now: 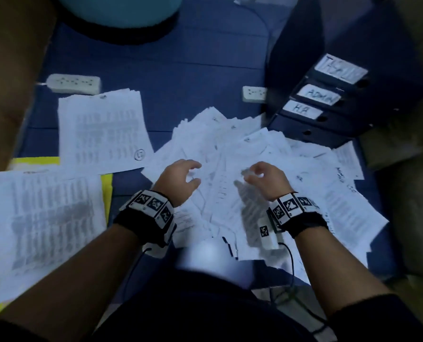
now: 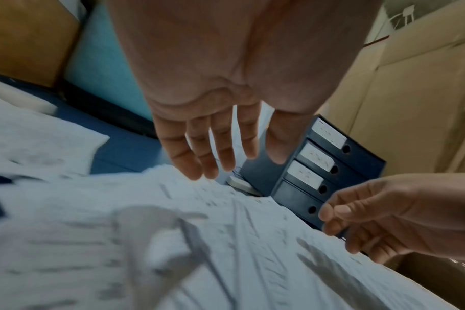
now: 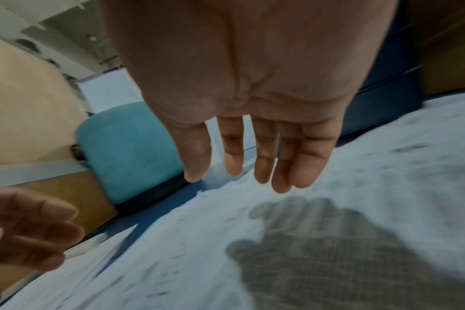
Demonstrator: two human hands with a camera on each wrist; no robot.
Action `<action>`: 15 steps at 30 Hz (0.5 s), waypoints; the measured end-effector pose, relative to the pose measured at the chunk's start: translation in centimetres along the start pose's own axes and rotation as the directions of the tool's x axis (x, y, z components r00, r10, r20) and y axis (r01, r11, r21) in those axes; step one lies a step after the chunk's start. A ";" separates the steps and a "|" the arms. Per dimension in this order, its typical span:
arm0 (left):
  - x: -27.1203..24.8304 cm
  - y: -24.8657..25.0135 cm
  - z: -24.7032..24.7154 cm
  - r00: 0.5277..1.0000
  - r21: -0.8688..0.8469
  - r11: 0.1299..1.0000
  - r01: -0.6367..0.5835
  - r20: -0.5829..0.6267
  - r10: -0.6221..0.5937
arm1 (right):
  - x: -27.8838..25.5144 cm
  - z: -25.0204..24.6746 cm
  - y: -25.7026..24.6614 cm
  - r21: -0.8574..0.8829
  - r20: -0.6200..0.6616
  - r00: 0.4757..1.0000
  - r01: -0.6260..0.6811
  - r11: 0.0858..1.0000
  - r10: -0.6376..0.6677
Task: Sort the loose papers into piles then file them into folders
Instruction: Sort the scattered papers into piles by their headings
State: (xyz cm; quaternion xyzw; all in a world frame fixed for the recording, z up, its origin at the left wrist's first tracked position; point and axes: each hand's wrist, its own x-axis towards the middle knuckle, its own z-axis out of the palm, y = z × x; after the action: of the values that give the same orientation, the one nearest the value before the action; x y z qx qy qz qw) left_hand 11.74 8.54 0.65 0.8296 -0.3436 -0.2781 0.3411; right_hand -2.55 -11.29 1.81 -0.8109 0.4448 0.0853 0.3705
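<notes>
A messy heap of loose white papers (image 1: 242, 154) covers the blue floor in front of me. My left hand (image 1: 187, 175) and right hand (image 1: 259, 175) hover just above its middle, palms down, fingers relaxed and holding nothing. In the wrist views the left hand (image 2: 215, 151) and right hand (image 3: 252, 159) hang over the sheets (image 2: 173, 241) (image 3: 279, 241) with straight fingers. Two sorted piles lie to the left: one (image 1: 102, 129) further off, one (image 1: 42, 230) nearer. Dark labelled binders (image 1: 329, 99) (image 2: 319, 167) stand at the right.
A yellow folder (image 1: 107, 188) lies under the near left pile. Two white power strips (image 1: 74, 82) (image 1: 253, 93) lie on the blue floor (image 1: 193, 82). A teal stool (image 1: 121, 11) (image 3: 128, 151) stands beyond. Cardboard boxes (image 1: 407, 169) flank both sides.
</notes>
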 end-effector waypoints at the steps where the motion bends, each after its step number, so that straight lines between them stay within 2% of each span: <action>1: 0.5 1.1 1.5 0.999 0.003 1.000 0.000 0.034 0.000 | -0.4 -1.0 2.0 0.013 -0.030 0.999 -0.044 0.999 0.045; 4: 1.7 3.8 6.1 0.994 0.003 1.000 0.024 0.106 -0.024 | -1.7 -3.4 7.9 0.052 -0.098 0.975 -0.196 0.979 0.200; 7: 2.8 5.0 10.5 0.984 0.152 0.988 0.002 0.177 -0.030 | -2.7 -4.3 12.1 0.090 -0.125 0.927 -0.345 0.934 0.354; 9: 3.5 4.8 12.6 0.976 0.259 0.965 0.030 0.200 -0.084 | -2.9 -4.2 13.9 0.128 -0.118 0.894 -0.418 0.899 0.433; 11: 3.9 4.4 13.8 0.972 0.340 0.938 0.074 0.187 -0.145 | -2.8 -4.0 14.9 0.230 -0.099 0.882 -0.430 0.873 0.461; 15: 3.9 4.5 14.8 0.974 0.385 0.918 0.094 0.155 -0.165 | -2.2 -4.2 15.7 0.364 -0.061 0.911 -0.360 0.859 0.408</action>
State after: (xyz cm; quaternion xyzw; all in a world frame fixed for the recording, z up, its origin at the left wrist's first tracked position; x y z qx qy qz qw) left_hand 2.07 -2.36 -5.86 0.8711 -0.3647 -0.3046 0.1237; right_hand -16.94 -17.89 -2.37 -0.6317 0.6300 0.0228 0.4511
